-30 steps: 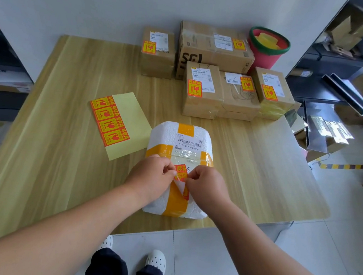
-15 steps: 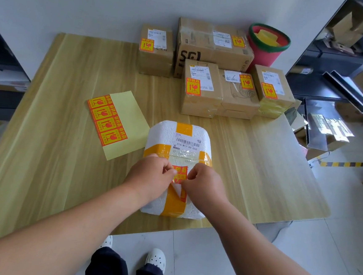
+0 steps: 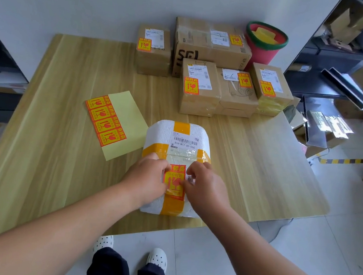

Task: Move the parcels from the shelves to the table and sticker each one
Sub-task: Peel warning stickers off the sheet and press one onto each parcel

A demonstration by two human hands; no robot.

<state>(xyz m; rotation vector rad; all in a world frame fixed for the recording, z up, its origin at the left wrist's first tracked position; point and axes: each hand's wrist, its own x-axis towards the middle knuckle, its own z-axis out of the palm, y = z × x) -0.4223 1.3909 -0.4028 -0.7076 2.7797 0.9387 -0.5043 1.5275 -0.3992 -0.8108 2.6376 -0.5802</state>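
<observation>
A white foam parcel [image 3: 165,133] bound with yellow tape lies near the front edge of the wooden table [image 3: 50,147]. A red and yellow fragile sticker [image 3: 174,180] now lies flat on its top. My left hand [image 3: 146,178] rests on the parcel with its fingertips pressing the sticker's left edge. My right hand [image 3: 205,185] presses the sticker's right edge with bent fingers. A backing sheet with several more stickers [image 3: 106,119] lies to the left of the parcel.
Several cardboard parcels [image 3: 199,88] bearing fragile stickers stand at the back of the table. Behind them is a red bucket with a green rim [image 3: 263,48]. Dark shelves with boxes [image 3: 347,37] stand at the right. The table's front edge runs just under the parcel.
The sticker was curled up between my fingers a second ago; now it lies flat on the foam parcel. Both hands have spread slightly apart along its edges.
</observation>
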